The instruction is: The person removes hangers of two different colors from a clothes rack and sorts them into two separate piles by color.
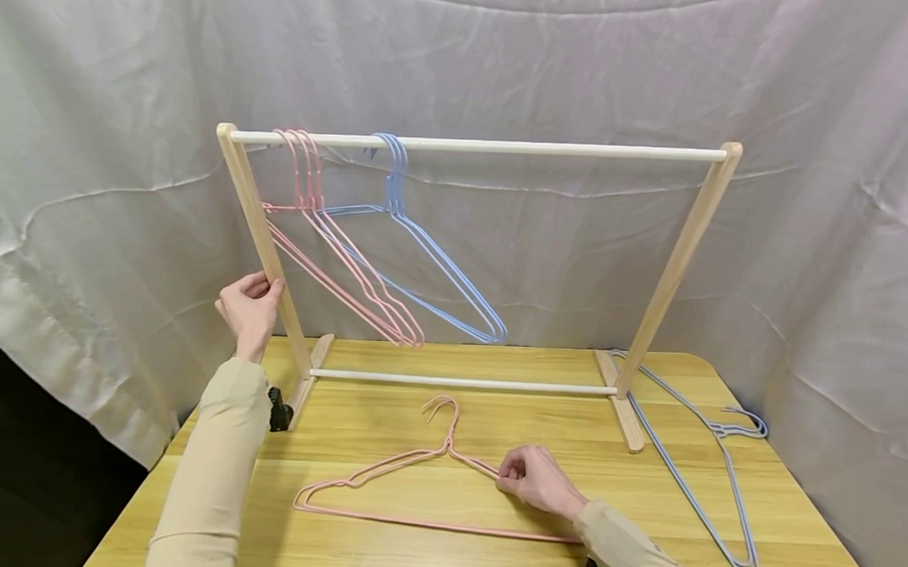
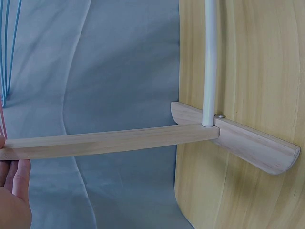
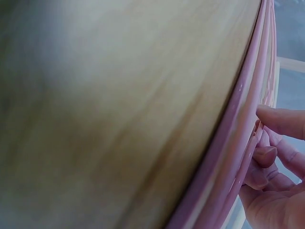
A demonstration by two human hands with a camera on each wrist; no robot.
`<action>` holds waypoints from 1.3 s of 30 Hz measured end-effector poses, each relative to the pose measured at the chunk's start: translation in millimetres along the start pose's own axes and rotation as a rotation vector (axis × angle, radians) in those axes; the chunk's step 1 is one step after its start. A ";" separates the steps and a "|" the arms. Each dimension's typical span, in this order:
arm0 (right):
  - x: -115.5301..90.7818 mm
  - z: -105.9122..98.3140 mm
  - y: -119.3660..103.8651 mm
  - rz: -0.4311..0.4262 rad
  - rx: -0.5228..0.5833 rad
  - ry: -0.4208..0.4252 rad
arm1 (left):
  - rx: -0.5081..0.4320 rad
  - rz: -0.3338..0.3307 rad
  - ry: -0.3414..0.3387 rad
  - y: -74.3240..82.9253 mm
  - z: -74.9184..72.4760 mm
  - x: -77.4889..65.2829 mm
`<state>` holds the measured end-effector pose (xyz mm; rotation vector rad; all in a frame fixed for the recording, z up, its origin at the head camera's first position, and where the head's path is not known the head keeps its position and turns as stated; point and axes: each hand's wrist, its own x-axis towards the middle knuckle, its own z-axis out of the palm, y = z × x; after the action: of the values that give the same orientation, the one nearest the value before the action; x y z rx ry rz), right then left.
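Right sleeve (image 1: pixel 632 548): beige, rising from the bottom edge of the head view to just behind the right hand (image 1: pixel 539 480).
Right hand: fingers curled, narrow at the tips, pinching the sloping arm of the loose pink hangers (image 1: pixel 449 443); whether it grips one or both cannot be told.
Loose pink hangers: apparently two, nested, over the table to the left of the right hand; hooks beyond it and to the left, bottom bars on its near side.
Table (image 1: pixel 384 556): yellowish wood grain, beneath the right hand.
Blue hangers on the table (image 1: pixel 719 430): to the right of the right hand, well apart from it, hooks pointing away to the right.
Left sleeve (image 1: pixel 215 459): beige, leading up to the left hand (image 1: pixel 250 310).
Left hand: thumb and fingers hold the left upright (image 1: pixel 264 248) of the rack from either side, about midway up.
Top rail (image 1: pixel 541 148): white, above and to the right of the left hand.
Hanging pink hangers (image 1: pixel 312 202): on that rail, up and right of the left hand, nearest to it.
Hanging blue hangers (image 1: pixel 395 205): farther right from the left hand, same rail.
Lower rail (image 1: pixel 458 382): white, below and right of the left hand.
Curtain (image 1: pixel 551 78): pale grey, behind both hands.
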<state>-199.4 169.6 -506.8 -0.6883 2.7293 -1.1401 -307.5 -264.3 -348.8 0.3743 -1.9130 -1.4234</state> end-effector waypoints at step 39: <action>108.9 -176.3 -148.4 -0.170 0.544 0.178 | 0.011 -0.006 0.003 -1.0 -0.9 0.0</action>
<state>-288.6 144.1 -269.4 -0.7685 2.3331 -1.9565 -307.1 -265.3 -349.6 0.3872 -1.9190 -1.4160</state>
